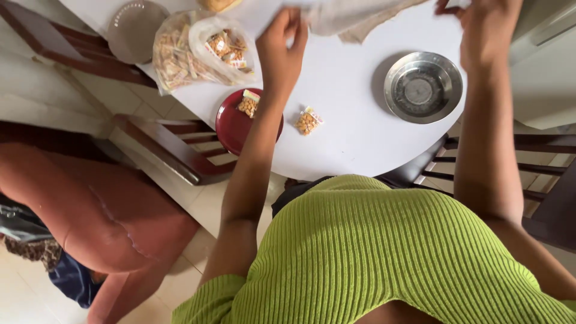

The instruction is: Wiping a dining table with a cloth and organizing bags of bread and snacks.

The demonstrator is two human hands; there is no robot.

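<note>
two hands work at the top of the frame: left hand (282, 45) pinches the edge of a pale cloth (354, 18), right hand (483, 27) grips its other end, fingers closed. the cloth is held stretched over the white table (354, 126). the next move needs an even pull.

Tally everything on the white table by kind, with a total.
Small sealed nut packets: 2, one on the red plate, one on the bare table
Large clear bags of packets: 2
Red plate: 1
Steel bowl: 1
Grey round lid or plate: 1
Beige cloth, held by both hands: 1
Total: 8
</note>
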